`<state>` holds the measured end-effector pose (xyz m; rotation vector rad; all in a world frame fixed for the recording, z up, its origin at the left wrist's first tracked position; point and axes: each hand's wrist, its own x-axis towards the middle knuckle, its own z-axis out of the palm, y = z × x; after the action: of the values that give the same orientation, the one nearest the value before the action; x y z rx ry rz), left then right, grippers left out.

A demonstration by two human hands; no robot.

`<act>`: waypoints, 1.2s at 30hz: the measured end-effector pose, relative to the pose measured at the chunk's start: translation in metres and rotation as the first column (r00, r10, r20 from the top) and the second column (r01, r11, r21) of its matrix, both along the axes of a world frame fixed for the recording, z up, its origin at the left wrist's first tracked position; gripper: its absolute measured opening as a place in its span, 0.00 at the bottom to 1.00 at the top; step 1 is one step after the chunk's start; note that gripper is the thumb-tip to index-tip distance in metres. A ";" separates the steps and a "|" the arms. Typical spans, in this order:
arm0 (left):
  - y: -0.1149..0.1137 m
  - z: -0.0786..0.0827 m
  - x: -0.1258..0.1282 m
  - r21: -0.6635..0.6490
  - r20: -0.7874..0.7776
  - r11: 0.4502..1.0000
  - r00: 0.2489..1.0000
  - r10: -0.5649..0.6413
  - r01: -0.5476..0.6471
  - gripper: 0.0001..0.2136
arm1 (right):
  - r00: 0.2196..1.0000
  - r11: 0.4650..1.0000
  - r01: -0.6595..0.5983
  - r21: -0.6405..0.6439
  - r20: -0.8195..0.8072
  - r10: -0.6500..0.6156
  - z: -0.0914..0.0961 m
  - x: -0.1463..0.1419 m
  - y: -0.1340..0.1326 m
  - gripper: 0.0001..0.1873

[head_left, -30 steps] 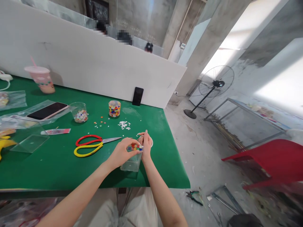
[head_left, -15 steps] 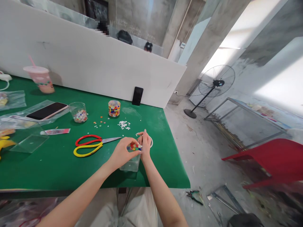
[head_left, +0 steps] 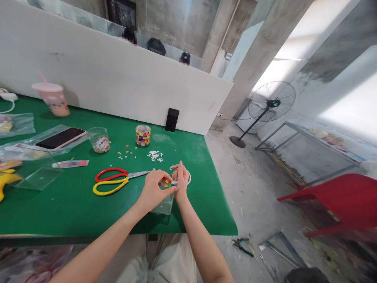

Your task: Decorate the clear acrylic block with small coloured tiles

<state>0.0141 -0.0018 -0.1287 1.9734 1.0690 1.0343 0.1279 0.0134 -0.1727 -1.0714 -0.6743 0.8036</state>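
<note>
My left hand (head_left: 153, 186) is closed, thumb and fingers around a small piece covered in coloured mosaic tiles (head_left: 166, 183). My right hand (head_left: 180, 181) is closed at the right end of that piece, one finger pointing up along it. Part of a white ring (head_left: 189, 177) shows behind the right hand; whether it is held cannot be told. Below the hands a clear plastic tray (head_left: 162, 207) rests near the table's front edge. Scissors (head_left: 113, 181) with one red and one yellow handle lie left of my hands, blades pointing toward them.
On the green table (head_left: 70, 212) stand a mosaic-covered cup (head_left: 143, 136) and a clear cup of tiles (head_left: 101, 144). White chips (head_left: 154, 155) lie loose beyond my hands. A phone (head_left: 61, 138), a tube (head_left: 72, 163) and a pink drink cup (head_left: 53, 98) are left. A white partition (head_left: 118, 74) borders the back.
The mosaic-tiled piece has tilted slightly between my fingers, and less of its tiled face shows. Both hands stay in nearly the same place; the view has shifted a little.
</note>
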 end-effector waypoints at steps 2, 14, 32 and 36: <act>0.000 -0.001 0.000 -0.004 0.005 1.000 1.000 -0.002 0.002 0.10 | 1.000 1.000 0.010 -0.006 0.003 -0.010 0.002 0.000 -0.001 0.26; 0.003 -0.002 -0.004 -0.050 0.028 0.999 1.000 -0.006 0.007 0.11 | 1.000 1.000 -0.005 -0.022 0.009 0.005 -0.001 -0.002 0.002 0.20; 0.006 -0.002 -0.007 -0.029 0.020 0.998 0.998 -0.053 0.054 0.12 | 0.999 0.999 0.000 -0.036 0.041 0.001 0.003 -0.004 0.000 0.22; 0.006 -0.003 -0.007 -0.031 0.031 0.998 0.999 -0.045 0.046 0.11 | 0.999 1.000 0.004 -0.029 0.046 -0.003 0.006 -0.006 -0.001 0.23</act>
<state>0.0075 0.0040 -0.1312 1.9416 1.0140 1.0134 0.1223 0.0127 -0.1669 -1.1196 -0.7010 0.7898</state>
